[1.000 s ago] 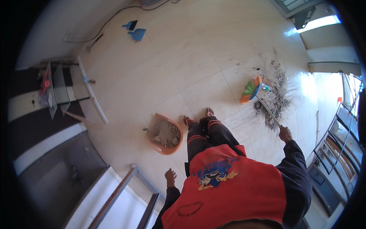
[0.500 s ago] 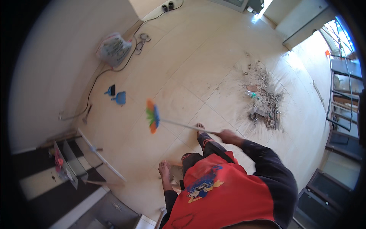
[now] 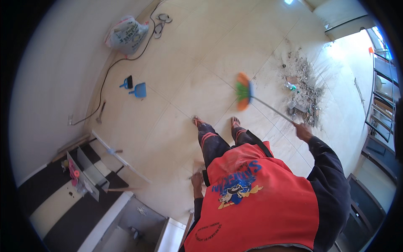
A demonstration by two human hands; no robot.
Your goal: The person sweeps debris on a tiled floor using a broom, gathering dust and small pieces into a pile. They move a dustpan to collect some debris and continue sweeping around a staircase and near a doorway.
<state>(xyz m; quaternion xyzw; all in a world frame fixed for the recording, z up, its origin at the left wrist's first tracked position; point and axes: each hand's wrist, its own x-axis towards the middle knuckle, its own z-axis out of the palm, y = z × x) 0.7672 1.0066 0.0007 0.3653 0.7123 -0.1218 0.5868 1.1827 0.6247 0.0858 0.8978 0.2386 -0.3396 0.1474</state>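
My right hand [image 3: 303, 132] is closed around the thin grey handle of a broom [image 3: 244, 93], out to the right of my body. The broom's head has orange, green and blue bristles and is blurred by motion over the tiles, left of a pile of grey rubble [image 3: 308, 96]. A clear bottle with green on it [image 3: 289, 86] lies among the rubble. My left hand [image 3: 196, 179] hangs low beside my left leg; its fingers are too small and smeared to read, and I see nothing held in it.
A small blue dustpan [image 3: 138, 90] and a hand brush [image 3: 127, 82] lie on the left. Behind them are a stuffed plastic bag [image 3: 126, 35], sandals [image 3: 159, 27], a black cable [image 3: 108, 72] and a hammer [image 3: 100, 112]. A cabinet [image 3: 138, 220] stands at lower left, dark-framed panels [image 3: 380, 155] at right.
The broom has swung rightward from the left toward the rubble, with my right hand moving right too. My view has shifted, and both feet now show side by side.
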